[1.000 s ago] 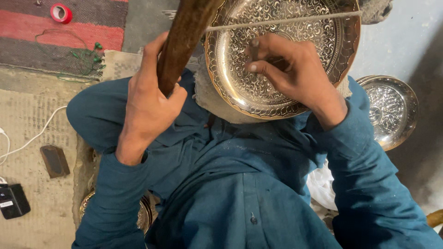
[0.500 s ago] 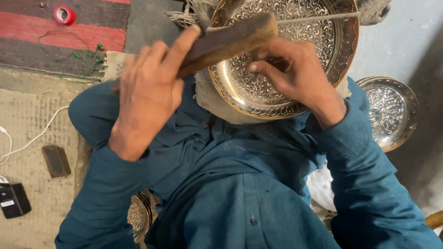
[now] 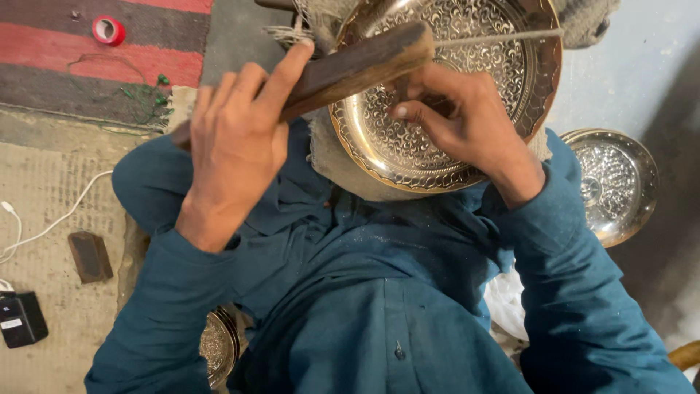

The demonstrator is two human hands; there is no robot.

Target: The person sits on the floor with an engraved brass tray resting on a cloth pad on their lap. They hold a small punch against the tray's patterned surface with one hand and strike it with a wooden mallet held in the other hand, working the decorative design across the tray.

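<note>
At centre frame our left hand [image 3: 237, 146] grips a wooden mallet [image 3: 350, 66] over the engraved brass plate [image 3: 408, 146]; our right hand [image 3: 459, 120] pinches a hidden tool against it, steadying the plate.

A red and dark striped rug [image 3: 87, 55] covers the far left of the floor. A roll of red tape [image 3: 108, 30] lies on it, with a thin green wire [image 3: 138, 95] looped nearby. Nearer, on the pale mat [image 3: 44, 182], a white cable [image 3: 58, 219] curves toward the left edge. A small dark block [image 3: 90, 256] lies beside it, and a black box [image 3: 22, 319] sits at the near left. On the right, a second engraved metal dish [image 3: 611, 184] rests on the grey floor [image 3: 634, 66].
</note>
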